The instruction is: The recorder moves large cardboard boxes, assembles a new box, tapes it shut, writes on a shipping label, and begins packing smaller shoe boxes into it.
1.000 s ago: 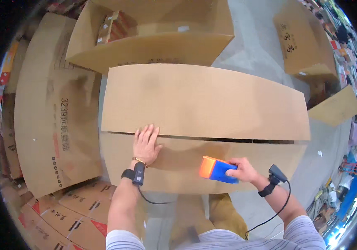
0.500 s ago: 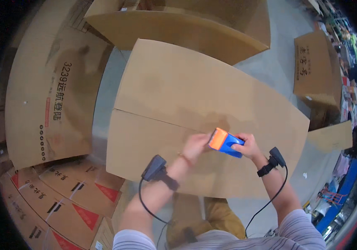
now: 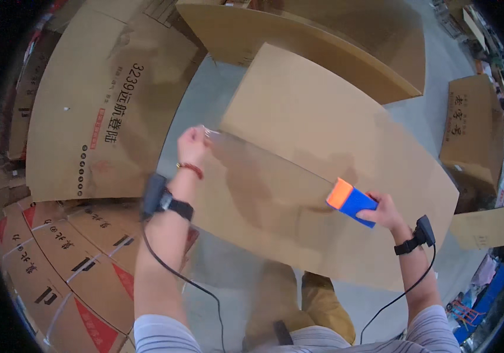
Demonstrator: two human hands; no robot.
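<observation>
A blue and orange tape dispenser (image 3: pixel 353 203) is gripped in my right hand (image 3: pixel 386 210), its orange end facing left. With closed fingers my left hand (image 3: pixel 193 143) holds the free end of a strip of clear tape (image 3: pixel 214 136). That strip stretches between my left hand and the dispenser, roughly along the dark seam in the top of a large cardboard box (image 3: pixel 322 117). Both hands are over the box top, the left one at its left edge. Whether the tape touches the cardboard between them, I cannot tell.
Behind stands another large carton (image 3: pixel 311 44). On the left lies a big printed carton (image 3: pixel 87 112), with strapped cartons (image 3: pixel 87 259) nearer me. A brown carton (image 3: pixel 476 123) is on the right, near shelves of mixed goods. Cables run along both my forearms.
My left hand has moved left and away from me, drawing tape out of the dispenser. My right hand and the dispenser appear slightly farther right as the view shifted.
</observation>
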